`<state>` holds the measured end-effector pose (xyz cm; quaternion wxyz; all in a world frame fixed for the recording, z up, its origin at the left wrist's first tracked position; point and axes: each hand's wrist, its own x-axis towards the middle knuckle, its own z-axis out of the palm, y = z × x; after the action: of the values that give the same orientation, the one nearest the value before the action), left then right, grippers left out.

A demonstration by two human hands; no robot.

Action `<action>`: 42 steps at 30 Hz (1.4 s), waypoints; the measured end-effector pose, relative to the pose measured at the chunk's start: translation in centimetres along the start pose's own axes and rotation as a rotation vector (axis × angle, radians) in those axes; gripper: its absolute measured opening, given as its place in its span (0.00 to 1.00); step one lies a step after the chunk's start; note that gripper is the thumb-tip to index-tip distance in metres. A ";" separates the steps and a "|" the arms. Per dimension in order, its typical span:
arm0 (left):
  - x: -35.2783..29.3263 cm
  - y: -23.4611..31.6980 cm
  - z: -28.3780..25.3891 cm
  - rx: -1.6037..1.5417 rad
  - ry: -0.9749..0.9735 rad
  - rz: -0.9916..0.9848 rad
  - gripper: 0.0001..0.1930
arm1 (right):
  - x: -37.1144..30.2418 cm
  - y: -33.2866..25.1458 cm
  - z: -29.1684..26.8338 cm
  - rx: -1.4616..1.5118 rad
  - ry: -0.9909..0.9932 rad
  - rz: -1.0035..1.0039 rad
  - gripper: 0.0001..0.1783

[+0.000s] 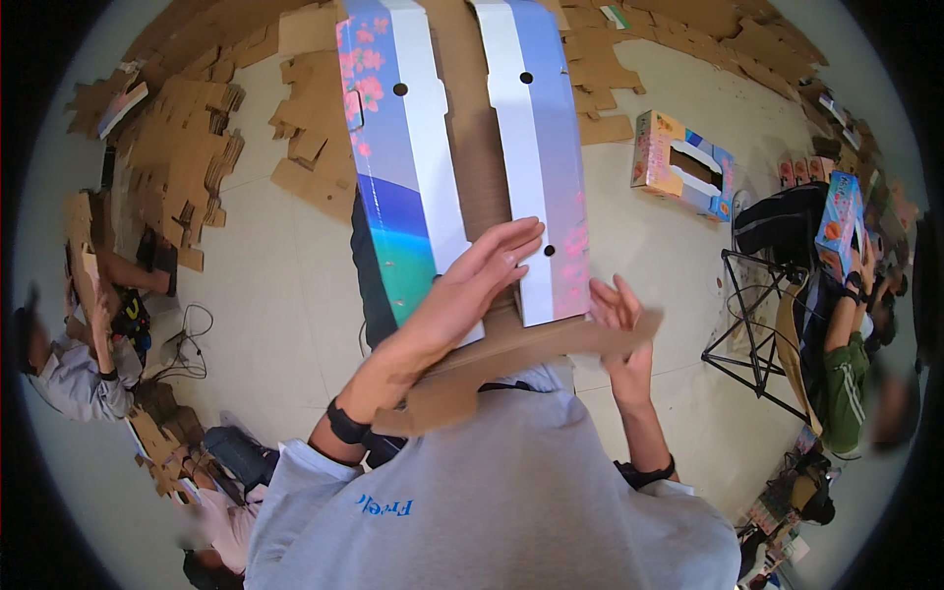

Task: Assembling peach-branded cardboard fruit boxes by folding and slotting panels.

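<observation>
The box [398,211] lies lengthwise before the person, near end close to the shirt [551,472], likely for easy reach. The left hand [474,280], fingers outstretched and clasping nothing, spans the slot [480,177], perhaps steadying it; the flap [536,344] obscures whether the right hand [616,309] grips.

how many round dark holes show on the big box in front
3: upper-left hole, upper-right hole and lower-right hole, the last beside the left hand. Another may be hidden beneath that hand.
</observation>
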<state>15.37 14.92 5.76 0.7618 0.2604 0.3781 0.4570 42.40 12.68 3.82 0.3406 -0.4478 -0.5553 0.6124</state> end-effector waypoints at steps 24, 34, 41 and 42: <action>-8.8 0.4 -4.1 1.179 0.280 0.435 0.42 | 9.2 1.1 4.1 -0.651 0.495 -0.346 0.29; -5.8 -0.9 -5.4 1.262 0.271 0.688 0.45 | 8.0 1.2 4.3 -0.502 0.503 -0.232 0.30; -5.7 -1.4 -6.2 1.183 0.332 0.689 0.15 | 7.8 1.4 4.5 -0.518 0.542 -0.271 0.32; -5.8 -1.8 -6.3 1.161 0.358 0.706 0.12 | 7.6 1.4 4.6 -0.519 0.543 -0.268 0.32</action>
<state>9.38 9.23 2.73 0.2316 0.6530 0.5734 0.4371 35.42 17.68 1.04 0.4272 -0.5882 -0.6350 0.2613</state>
